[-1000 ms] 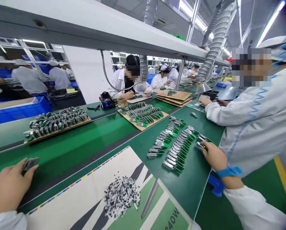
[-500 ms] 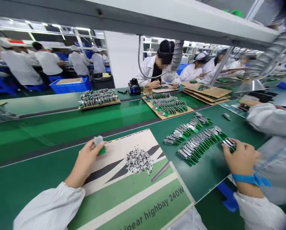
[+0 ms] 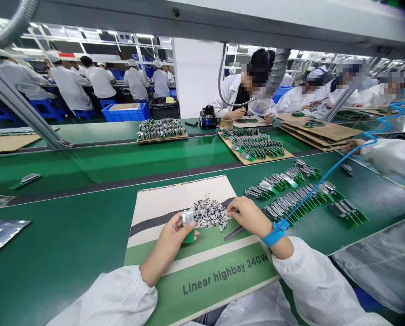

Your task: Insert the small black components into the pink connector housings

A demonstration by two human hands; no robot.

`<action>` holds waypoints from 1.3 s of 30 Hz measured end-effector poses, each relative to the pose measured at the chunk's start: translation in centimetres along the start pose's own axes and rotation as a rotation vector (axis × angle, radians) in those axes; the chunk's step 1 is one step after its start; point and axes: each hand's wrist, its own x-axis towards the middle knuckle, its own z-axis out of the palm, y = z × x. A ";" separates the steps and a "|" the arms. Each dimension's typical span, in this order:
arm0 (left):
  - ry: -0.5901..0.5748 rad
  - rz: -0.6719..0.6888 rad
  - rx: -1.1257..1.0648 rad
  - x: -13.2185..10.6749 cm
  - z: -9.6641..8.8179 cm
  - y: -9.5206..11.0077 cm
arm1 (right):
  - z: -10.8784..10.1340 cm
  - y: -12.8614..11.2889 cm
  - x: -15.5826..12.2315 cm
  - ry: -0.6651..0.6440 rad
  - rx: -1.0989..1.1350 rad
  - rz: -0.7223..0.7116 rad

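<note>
My left hand point(image 3: 171, 240) is shut on a small green circuit board point(image 3: 188, 236) with a silver block on top, held just left of the pile. A heap of tiny black-and-silver electronic components point(image 3: 209, 213) lies on a printed card box lid point(image 3: 188, 192) reading "Linear highbay 240W". My right hand point(image 3: 248, 219) rests at the heap's right edge with fingertips pinched together, and anything between them is too small to tell. A thin metal strip point(image 3: 234, 232) lies under that hand. Rows of similar green boards point(image 3: 290, 201) lie to the right.
A blue wrist strap point(image 3: 273, 235) with a coiled blue cord runs from my right wrist. Silvery bags point(image 3: 0, 231) lie at the left. Cardboard trays of boards point(image 3: 253, 147) sit on a green belt beyond, with a co-worker soldering point(image 3: 243, 90) at the far bench.
My right hand has moved left from the rows of boards to the heap. My left hand has come closer to the heap with the board. The view has turned left.
</note>
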 end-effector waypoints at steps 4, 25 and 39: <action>-0.012 0.002 0.007 0.3 -0.2 -0.4 | 0.0 0.7 1.6 -0.077 -0.048 0.057; -0.079 -0.013 -0.044 0.4 -0.5 -0.8 | 2.1 -0.7 0.8 -0.091 -0.102 0.178; -0.111 0.023 -0.042 0.6 -0.8 -1.5 | 1.1 -0.2 0.2 0.125 0.257 0.119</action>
